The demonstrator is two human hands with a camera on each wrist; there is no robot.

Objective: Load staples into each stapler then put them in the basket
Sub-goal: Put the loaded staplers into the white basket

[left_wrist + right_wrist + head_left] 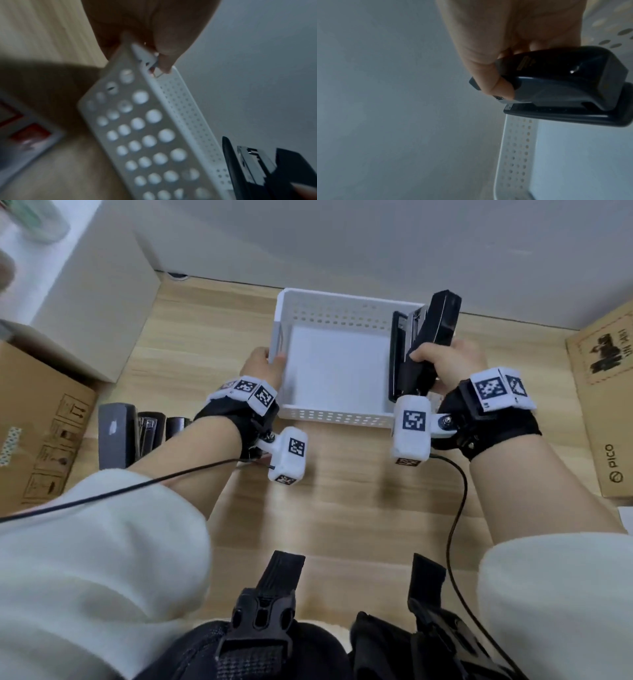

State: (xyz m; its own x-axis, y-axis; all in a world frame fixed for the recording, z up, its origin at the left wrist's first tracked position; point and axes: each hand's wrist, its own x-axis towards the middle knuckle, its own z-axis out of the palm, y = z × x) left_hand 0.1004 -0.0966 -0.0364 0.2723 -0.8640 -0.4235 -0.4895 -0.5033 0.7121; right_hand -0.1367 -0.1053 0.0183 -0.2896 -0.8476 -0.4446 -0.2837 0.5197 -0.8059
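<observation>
A white perforated basket (337, 304) stands on the wooden desk, its inside bare. My left hand (263, 364) grips the basket's left rim (150, 63), thumb inside the wall. My right hand (445, 361) grips a black stapler (424, 344) at its rear end, over the basket's right side. The stapler's lid is swung up and its metal magazine (254, 166) shows. In the right wrist view the thumb curls round the stapler (565, 83) above the basket wall (517, 148). More staplers (130, 433) lie in a row to the left of my left forearm.
Cardboard boxes stand at the left (37, 422) and at the right (606, 405) of the desk. A white box (99, 302) stands at the back left, against a grey wall. A flat red-and-white packet (25, 135) lies on the desk left of the basket.
</observation>
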